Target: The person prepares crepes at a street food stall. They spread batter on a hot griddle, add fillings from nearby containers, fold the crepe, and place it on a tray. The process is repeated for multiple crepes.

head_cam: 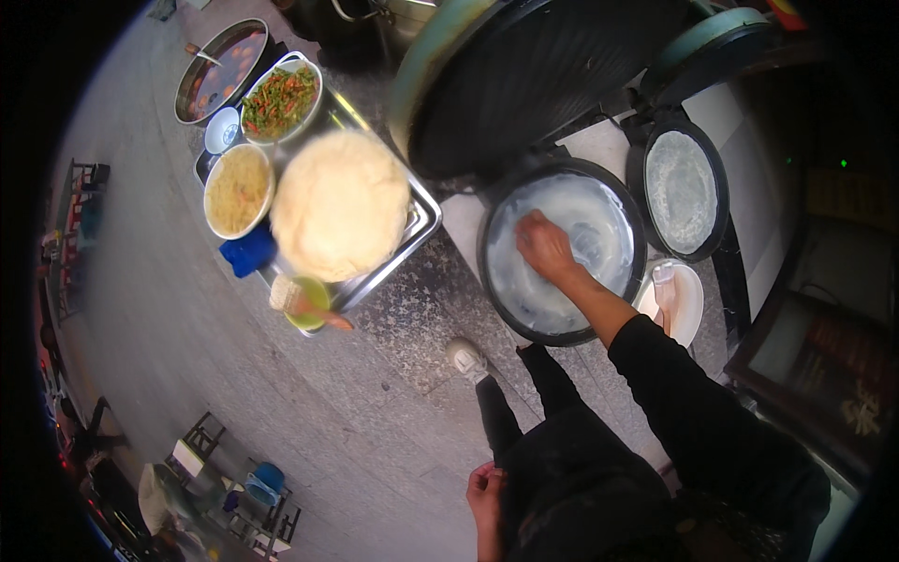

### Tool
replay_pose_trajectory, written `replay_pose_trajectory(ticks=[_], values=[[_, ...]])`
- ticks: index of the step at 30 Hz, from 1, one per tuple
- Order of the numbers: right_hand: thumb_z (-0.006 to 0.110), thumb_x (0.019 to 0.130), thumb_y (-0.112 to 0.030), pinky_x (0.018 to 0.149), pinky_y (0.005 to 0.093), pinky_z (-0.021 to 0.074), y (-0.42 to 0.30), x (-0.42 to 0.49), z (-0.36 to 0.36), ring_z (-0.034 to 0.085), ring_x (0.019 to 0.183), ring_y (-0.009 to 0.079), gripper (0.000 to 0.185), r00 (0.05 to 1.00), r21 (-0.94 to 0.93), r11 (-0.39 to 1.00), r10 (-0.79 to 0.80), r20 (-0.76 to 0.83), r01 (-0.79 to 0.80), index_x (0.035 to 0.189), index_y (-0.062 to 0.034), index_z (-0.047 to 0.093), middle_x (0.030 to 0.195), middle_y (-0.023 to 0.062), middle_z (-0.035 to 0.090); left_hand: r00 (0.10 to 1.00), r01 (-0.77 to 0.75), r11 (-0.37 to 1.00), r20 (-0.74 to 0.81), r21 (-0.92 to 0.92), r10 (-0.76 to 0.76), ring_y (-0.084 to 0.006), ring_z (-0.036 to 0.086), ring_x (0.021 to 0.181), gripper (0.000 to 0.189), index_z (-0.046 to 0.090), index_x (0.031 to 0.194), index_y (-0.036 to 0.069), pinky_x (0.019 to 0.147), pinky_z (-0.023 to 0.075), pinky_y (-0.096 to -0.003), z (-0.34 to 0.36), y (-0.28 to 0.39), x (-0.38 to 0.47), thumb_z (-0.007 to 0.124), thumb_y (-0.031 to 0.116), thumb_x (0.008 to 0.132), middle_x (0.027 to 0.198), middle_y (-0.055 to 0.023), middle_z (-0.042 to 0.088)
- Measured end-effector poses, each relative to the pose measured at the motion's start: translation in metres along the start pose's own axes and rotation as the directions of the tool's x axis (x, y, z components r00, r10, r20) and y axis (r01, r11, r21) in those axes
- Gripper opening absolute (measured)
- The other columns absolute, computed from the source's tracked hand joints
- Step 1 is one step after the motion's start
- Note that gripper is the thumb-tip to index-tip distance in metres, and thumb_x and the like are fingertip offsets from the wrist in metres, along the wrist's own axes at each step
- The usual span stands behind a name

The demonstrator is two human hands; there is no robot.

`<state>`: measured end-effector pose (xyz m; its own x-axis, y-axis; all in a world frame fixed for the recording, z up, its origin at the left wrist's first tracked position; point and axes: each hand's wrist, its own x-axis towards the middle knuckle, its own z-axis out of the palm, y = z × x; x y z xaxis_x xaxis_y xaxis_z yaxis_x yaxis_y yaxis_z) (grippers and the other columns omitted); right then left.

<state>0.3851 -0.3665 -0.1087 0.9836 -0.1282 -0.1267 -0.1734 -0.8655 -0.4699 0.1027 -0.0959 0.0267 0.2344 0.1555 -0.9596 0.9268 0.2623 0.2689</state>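
My right hand (544, 242) is over a round black electric griddle (491, 302), its fingers curled close to a thin white batter layer (597, 246). Whether the fingers hold anything is hidden. Low beside my dark clothing is my left hand (486, 488), fingers bent; its grip is unclear. A smaller griddle (722, 204) to the right holds a round pale sheet (681, 190). Between the griddles and my right sleeve, a white bowl (692, 309) holds a clear-headed utensil (664, 281). A metal tray (379, 277) at the left carries a pale, round stack of flatbreads (340, 204).
Large raised lid (520, 84) stands behind the main griddle. Around the tray are a bowl of chopped peppers (281, 102), a bowl of pale shreds (239, 190), a blue cloth (248, 251), a yellow-green cup with a brush (309, 302) and a pan of dark liquid (228, 70).
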Motion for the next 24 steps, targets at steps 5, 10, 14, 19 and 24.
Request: replay_pose_trajectory(ticks=[5, 10, 14, 19, 24], values=[[0.054, 0.068, -0.008, 0.063, 0.0399, 0.0469, -0.002, 0.004, 0.002, 0.056, 0.073, 0.0298, 0.006, 0.997, -0.103, 0.992, -0.076, -0.019, 0.074, 0.071, -0.0039, 0.055, 0.083, 0.0125, 0.052, 1.0, 0.005, 1.0, 0.019, -0.007, -0.005, -0.0078, 0.051, 0.064, 0.023, 0.053, 0.097, 0.0, 0.06, 0.0414, -0.0185, -0.001, 0.002, 0.003, 0.06, 0.009, 0.077, 0.076, -0.0034, 0.058], [0.053, 0.067, -0.008, 0.062, 0.0399, 0.0473, 0.0, 0.008, 0.008, 0.057, 0.072, 0.0295, 0.006, 0.998, -0.199, 0.977, -0.07, 0.004, 0.069, 0.071, -0.0031, 0.054, 0.083, 0.0127, 0.052, 1.0, 0.016, 1.0, 0.021, -0.014, -0.015, -0.0077, 0.051, 0.064, 0.024, 0.053, 0.098, 0.0, 0.06, 0.0415, -0.0184, 0.0, 0.004, 0.005, 0.06, 0.009, 0.077, 0.076, -0.0033, 0.057], [0.054, 0.066, -0.008, 0.059, 0.0397, 0.0469, 0.0, 0.011, 0.014, 0.056, 0.067, 0.0302, 0.006, 0.999, -0.225, 0.974, -0.03, -0.013, 0.026, 0.069, -0.0031, 0.054, 0.081, 0.0131, 0.054, 1.0, 0.02, 1.0, 0.024, -0.021, -0.019, -0.0079, 0.051, 0.064, 0.025, 0.052, 0.098, 0.0, 0.06, 0.0416, -0.0186, 0.002, 0.008, 0.004, 0.06, 0.009, 0.077, 0.077, -0.0035, 0.057], [0.055, 0.071, -0.011, 0.049, 0.0269, 0.0426, -0.005, -0.014, -0.021, 0.053, 0.059, 0.0146, 0.008, 0.918, 0.462, 0.795, 0.303, 0.257, -0.392, 0.07, -0.0027, 0.053, 0.067, 0.0031, 0.051, 1.0, -0.014, 1.0, 0.027, -0.007, 0.014, -0.0082, 0.051, 0.064, 0.024, 0.052, 0.098, 0.0, 0.06, 0.0417, -0.0189, 0.002, 0.014, 0.0, 0.06, 0.01, 0.077, 0.077, -0.0033, 0.057], [0.055, 0.078, -0.011, 0.041, 0.0191, 0.026, -0.029, -0.08, -0.084, 0.034, 0.049, 0.0046, 0.006, 0.685, 0.702, -0.133, 0.154, 0.712, -0.699, 0.077, -0.007, 0.051, 0.061, -0.004, 0.038, 0.994, -0.073, 0.997, 0.082, -0.005, 0.073, -0.0083, 0.051, 0.064, 0.023, 0.053, 0.098, 0.0, 0.06, 0.0417, -0.0192, 0.009, 0.023, -0.004, 0.059, 0.011, 0.078, 0.077, -0.0032, 0.057]])
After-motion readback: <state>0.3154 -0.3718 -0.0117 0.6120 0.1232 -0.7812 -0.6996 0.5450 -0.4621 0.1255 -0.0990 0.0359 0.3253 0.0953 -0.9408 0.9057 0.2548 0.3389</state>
